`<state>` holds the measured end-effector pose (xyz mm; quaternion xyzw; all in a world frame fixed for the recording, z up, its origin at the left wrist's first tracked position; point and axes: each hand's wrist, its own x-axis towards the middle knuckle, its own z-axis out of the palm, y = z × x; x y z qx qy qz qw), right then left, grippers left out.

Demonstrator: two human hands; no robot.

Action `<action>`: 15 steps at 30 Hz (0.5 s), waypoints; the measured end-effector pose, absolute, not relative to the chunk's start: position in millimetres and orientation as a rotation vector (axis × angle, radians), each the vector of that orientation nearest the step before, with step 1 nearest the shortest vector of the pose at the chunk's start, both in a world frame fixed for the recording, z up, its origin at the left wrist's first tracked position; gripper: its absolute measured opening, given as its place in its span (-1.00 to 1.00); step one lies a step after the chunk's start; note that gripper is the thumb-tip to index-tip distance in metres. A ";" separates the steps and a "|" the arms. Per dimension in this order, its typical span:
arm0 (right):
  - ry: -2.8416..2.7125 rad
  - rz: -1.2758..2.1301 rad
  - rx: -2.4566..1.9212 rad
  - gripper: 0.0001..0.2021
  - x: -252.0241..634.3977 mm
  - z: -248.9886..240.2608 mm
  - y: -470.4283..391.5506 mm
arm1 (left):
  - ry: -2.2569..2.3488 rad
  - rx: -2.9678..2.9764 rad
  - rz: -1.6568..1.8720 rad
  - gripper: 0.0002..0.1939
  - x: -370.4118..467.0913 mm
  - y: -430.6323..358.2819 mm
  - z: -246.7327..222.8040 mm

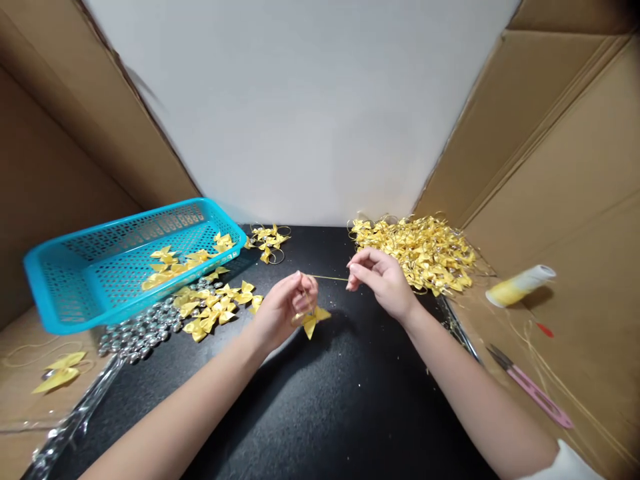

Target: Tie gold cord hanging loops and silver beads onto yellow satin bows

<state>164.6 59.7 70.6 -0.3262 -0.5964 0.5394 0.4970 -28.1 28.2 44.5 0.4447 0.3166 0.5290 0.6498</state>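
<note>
Black counter (390, 407), cardboard (575, 173) both sides, white wall (320, 100) behind. Far left corner's got a turquoise plastic basket (37, 293), silver beads (145, 330) just in front. Mid-counter, left hand (285, 310) has its fingers pinched on gold cord (330, 277), yellow ribbon bow (313, 323) right underneath; right hand (383, 277) pinches that taut cord too. Big bow pile (420, 250) fills the far right corner, pink-handled snips (537, 393) past the right edge.

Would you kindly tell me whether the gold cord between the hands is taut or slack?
Taut: the gold cord runs nearly straight from the left hand to the right hand.
</note>
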 end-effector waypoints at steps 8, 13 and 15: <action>-1.652 1.472 -0.821 -0.90 159.2 74.2 42.2 | 0.910 1.241 1.134 -0.75 -20.2 44.4 44.3; -1.538 1.381 -0.889 -0.89 150.9 66.8 45.3 | 0.932 1.503 0.861 -0.73 -14.9 30.1 43.7; -1.539 1.300 -0.995 -0.89 149.3 59.7 51.4 | 0.939 1.477 0.804 -0.72 -14.9 27.3 41.6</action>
